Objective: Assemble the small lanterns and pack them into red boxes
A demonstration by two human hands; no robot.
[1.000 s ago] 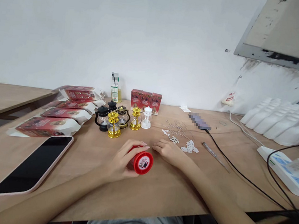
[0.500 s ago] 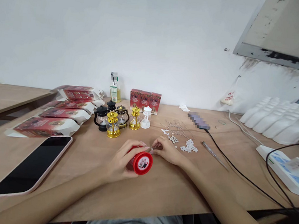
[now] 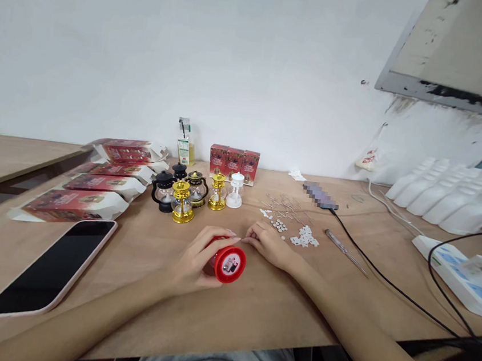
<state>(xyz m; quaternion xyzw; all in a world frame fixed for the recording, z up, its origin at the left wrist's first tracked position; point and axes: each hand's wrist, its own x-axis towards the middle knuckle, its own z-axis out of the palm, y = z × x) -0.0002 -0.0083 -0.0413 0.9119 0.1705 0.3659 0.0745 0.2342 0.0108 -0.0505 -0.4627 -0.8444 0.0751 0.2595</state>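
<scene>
My left hand [image 3: 202, 257] is wrapped round a small red lantern [image 3: 211, 266] lying on its side. Its round base [image 3: 231, 264] faces me, with a pale disc and a small dark part inside the red rim. Close by on the right, my right hand [image 3: 269, 245] has thumb and fingers pinched near the left fingertips. Whatever lies in that pinch, if anything, is too small to make out. Beyond the hands stand gold lanterns [image 3: 183, 204], a white lantern [image 3: 235, 191] and black lanterns [image 3: 163, 192].
Button cells [image 3: 279, 225], white plastic bits [image 3: 305, 236], thin wires [image 3: 288, 207] and a screwdriver [image 3: 345, 250] lie right. A phone [image 3: 51, 267] and opened red cartons [image 3: 75, 205] are left. Red boxes [image 3: 233, 164] stand behind. A power strip [image 3: 458, 278] and white bottles [image 3: 442, 193] fill the far right.
My right hand's fingers have curled in more and drawn slightly away from the lantern's side. The left hand and red lantern have stayed almost still.
</scene>
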